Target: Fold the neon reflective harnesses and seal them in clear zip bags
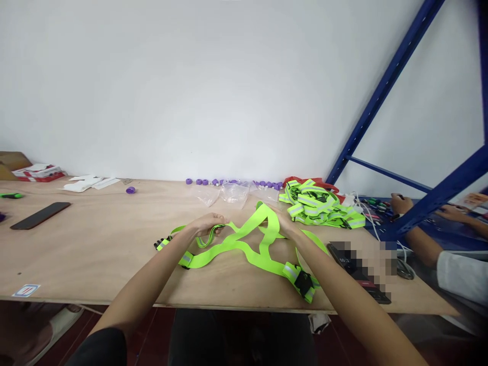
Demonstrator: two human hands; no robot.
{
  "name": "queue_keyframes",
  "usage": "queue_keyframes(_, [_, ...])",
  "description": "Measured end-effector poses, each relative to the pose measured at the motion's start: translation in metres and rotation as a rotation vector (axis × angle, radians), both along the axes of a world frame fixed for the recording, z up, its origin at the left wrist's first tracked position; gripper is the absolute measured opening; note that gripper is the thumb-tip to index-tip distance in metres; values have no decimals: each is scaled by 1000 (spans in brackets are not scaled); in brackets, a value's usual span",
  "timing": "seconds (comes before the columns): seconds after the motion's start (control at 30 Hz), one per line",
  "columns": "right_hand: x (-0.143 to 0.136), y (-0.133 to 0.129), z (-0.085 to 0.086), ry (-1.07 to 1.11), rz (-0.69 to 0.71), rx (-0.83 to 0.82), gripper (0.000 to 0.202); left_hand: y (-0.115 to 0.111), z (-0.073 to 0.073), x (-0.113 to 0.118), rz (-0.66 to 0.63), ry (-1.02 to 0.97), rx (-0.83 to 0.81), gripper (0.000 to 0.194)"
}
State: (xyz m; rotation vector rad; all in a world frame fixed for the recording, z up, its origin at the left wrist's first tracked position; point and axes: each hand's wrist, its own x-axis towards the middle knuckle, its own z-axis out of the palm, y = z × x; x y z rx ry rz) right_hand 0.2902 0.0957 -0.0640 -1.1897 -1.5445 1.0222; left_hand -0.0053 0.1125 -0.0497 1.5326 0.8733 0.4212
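Observation:
A neon yellow-green strap harness point(229, 245) with silver reflective bands lies spread on the wooden table in front of me. My left hand point(209, 224) is closed on a strap at its left part, where a loop hangs below the fingers. My right hand point(281, 219) is at the upper right of the harness, beside a raised fold of strap; its fingers are mostly hidden behind the strap. A black buckle point(304, 282) sits at the harness's lower right end, near the table's front edge. More black buckle parts point(160, 243) show at the left end.
A pile of similar straps point(318, 203) lies at the back right, beside clear plastic bags point(234, 194) and small purple rolls point(205, 182). A dark phone point(358, 274) rests at the right, another point(41, 215) at the left. Beyond the blue frame point(385, 76), other people's hands are at work.

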Motion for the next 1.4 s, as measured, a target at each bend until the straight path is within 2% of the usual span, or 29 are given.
queue_keyframes(0.13, [2, -3, 7, -11, 72, 0, 34, 0, 13, 7, -73, 204, 54, 39])
queue_keyframes(0.2, [8, -10, 13, -35, 92, 12, 33, -1, 23, 4, -52, 306, 143, 34])
queue_keyframes(0.33, [22, -24, 28, -120, 104, 45, 33, -4, 48, -3, 201, 395, 472, 24])
queue_keyframes(0.43, [25, -30, 41, -185, 105, 79, 55, -6, 73, -4, 397, 404, 715, 14])
queue_keyframes(0.5, [25, -31, 51, -279, 113, 107, 68, -9, 90, -4, 459, 392, 837, 13])
queue_keyframes(0.6, [21, -35, 71, -433, 148, 128, 60, -15, 116, -4, 466, 354, 938, 17])
queue_keyframes(0.73, [15, -46, 100, -527, 309, 95, 47, -19, 143, -5, 446, 127, 778, 23])
queue_keyframes(0.8, [13, -52, 112, -500, 407, 51, 50, -19, 153, -5, 469, 39, 699, 23])
queue_keyframes(0.9, [10, -58, 120, -369, 523, -80, 49, -21, 165, -5, 469, -31, 670, 22])
queue_keyframes(1.0, [7, -59, 120, -257, 548, -161, 39, -27, 176, -5, 397, -35, 701, 12])
queue_keyframes(1.03, [5, -59, 119, -275, 503, -114, 35, -30, 180, -6, 377, -14, 718, 7])
queue_keyframes(1.1, [3, -60, 118, -379, 347, 48, 29, -37, 191, -11, 346, 48, 740, 9])
queue_keyframes(1.17, [1, -62, 115, -447, 232, 154, 32, -44, 202, -19, 258, 158, 685, 14])
queue_keyframes(1.2, [2, -63, 114, -435, 229, 151, 32, -47, 208, -24, 187, 224, 626, 16])
queue_keyframes(1.3, [7, -68, 105, -262, 361, 2, 33, -50, 220, -40, 14, 320, 450, 29])
queue_keyframes(1.4, [16, -73, 91, -123, 490, -158, 40, -44, 222, -53, 55, 236, 422, 38])
